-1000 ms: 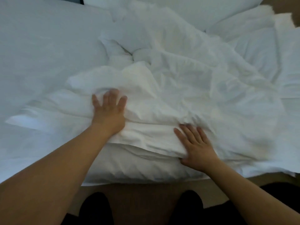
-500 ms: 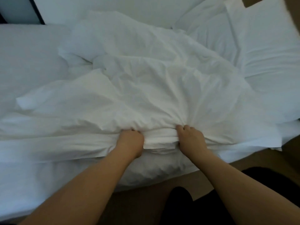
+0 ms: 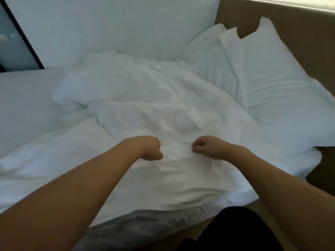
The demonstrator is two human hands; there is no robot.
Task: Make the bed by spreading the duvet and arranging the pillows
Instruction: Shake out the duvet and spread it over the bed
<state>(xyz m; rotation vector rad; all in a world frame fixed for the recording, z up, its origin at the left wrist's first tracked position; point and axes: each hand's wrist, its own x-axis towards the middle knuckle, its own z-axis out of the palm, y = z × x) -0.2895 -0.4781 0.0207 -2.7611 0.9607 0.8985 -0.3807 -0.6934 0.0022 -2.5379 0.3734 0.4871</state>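
Observation:
A white duvet (image 3: 137,105) lies crumpled in a heap across the middle of the bed. My left hand (image 3: 150,148) grips a fold of it with curled fingers, near the bed's front edge. My right hand (image 3: 206,146) pinches the same cloth a short way to the right. Two white pillows lie at the right end: one (image 3: 282,98) nearest the headboard, another (image 3: 212,57) partly under the duvet's far edge. The bare sheet (image 3: 27,98) shows at the left.
A brown padded headboard (image 3: 299,24) runs along the right. A white wall (image 3: 108,24) stands behind the bed, with a dark-framed window (image 3: 12,42) at far left. The mattress edge (image 3: 145,225) and brown floor lie below my arms.
Both hands went from flat on the duvet to gripping it and have lifted the cloth up and toward the bed's middle. My view has swung right, showing the pillows and headboard.

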